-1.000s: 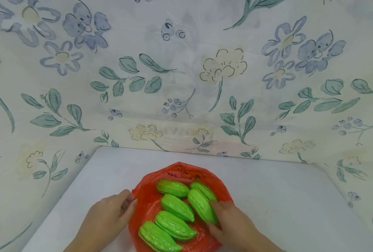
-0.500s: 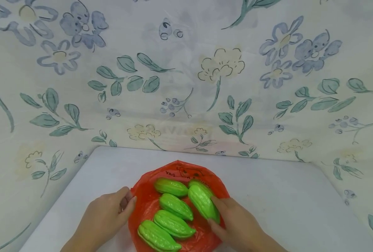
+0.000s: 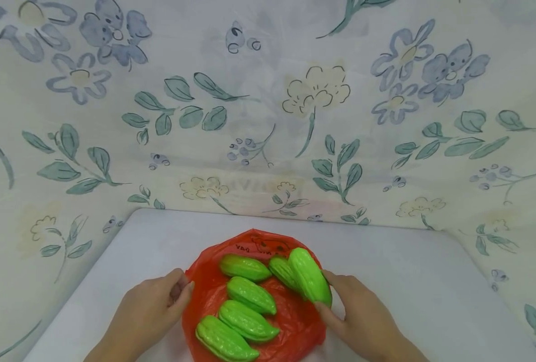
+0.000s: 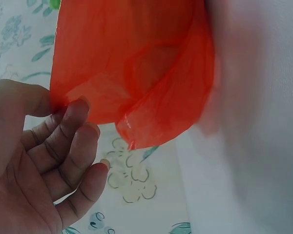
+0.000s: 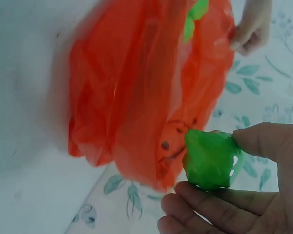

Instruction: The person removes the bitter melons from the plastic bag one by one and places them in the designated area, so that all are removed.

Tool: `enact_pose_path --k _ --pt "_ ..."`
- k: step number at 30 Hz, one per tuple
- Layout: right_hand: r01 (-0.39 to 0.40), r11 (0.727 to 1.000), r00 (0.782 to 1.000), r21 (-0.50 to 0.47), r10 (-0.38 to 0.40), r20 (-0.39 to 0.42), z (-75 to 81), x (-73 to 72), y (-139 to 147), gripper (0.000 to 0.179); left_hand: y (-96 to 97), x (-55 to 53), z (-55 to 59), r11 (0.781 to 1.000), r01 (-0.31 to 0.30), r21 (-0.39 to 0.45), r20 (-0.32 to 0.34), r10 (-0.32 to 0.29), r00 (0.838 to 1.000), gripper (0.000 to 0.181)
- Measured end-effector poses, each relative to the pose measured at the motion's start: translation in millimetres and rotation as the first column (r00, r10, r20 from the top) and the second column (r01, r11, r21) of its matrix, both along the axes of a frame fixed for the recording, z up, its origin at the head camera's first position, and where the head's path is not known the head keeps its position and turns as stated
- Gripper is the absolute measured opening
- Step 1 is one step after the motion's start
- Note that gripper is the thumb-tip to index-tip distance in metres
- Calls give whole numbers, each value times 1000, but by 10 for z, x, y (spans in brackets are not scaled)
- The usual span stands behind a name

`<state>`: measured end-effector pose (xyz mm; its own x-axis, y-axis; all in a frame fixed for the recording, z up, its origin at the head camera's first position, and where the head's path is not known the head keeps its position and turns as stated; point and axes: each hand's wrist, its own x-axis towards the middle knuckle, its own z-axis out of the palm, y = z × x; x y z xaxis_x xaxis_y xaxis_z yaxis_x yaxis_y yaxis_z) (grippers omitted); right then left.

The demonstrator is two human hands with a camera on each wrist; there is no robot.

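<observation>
An open red plastic bag stands on the white table with several green bitter melons inside it. My left hand pinches the bag's left rim between thumb and forefinger; the left wrist view shows the other fingers loosely curled. With thumb and fingertips, my right hand grips one bitter melon over the bag's right rim. It partly covers another bitter melon beneath it. In the right wrist view the held melon appears end-on, outside the bag's wall.
White tabletop extends around the bag on both sides. A floral-patterned cloth rises behind the table and along its sides. Black writing and a drawing mark the bag's far inner wall.
My right hand has lifted the bitter melon from among the others and moved it right, to the bag's rim. The left hand keeps its hold on the bag.
</observation>
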<state>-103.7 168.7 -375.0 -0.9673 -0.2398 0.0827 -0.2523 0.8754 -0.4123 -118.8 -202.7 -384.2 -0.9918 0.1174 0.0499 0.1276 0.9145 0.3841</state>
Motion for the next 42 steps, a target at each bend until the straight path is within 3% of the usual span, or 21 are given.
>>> enact_pose_path --k 9,14,19,25,42 --pt "140 990 986 33 -143 86 10 -23 192 68 -27 11 2 1000 2 1 -22 -2 1000 14" --pt "195 980 978 48 -198 70 -12 -3 302 68 -39 22 0 1000 1 -1 -21 -1 1000 15" --pt "213 976 975 36 -215 49 -52 -4 431 67 -28 13 -2 1000 -6 -1 -3 6 1000 15" --pt "235 972 965 23 -237 112 -99 -30 534 67 -20 13 0 1000 -8 -3 -2 8 1000 15" --pt "246 969 955 -8 -241 170 -358 -182 753 56 -7 -6 -6 1000 -19 10 -29 19 999 14"
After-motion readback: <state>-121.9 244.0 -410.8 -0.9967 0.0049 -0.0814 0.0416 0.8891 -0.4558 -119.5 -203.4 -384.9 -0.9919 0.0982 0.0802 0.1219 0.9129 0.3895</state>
